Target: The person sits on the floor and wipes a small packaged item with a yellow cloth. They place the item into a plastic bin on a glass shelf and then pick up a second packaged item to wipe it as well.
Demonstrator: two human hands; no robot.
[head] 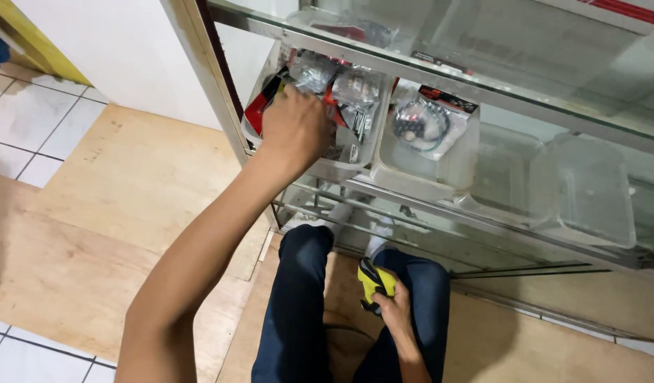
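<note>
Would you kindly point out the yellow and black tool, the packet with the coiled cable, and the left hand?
yellow and black tool [374, 281]: head view, on its yellow body above the right hand.
coiled cable packet [423, 124]: head view, on the coil inside the clear bag.
left hand [293, 128]: head view, on the back of the hand.

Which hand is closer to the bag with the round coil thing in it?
The left. The left hand is up in the tub beside the coil packet, just left of it. The right hand is down by the knees, holding a yellow tool.
</note>
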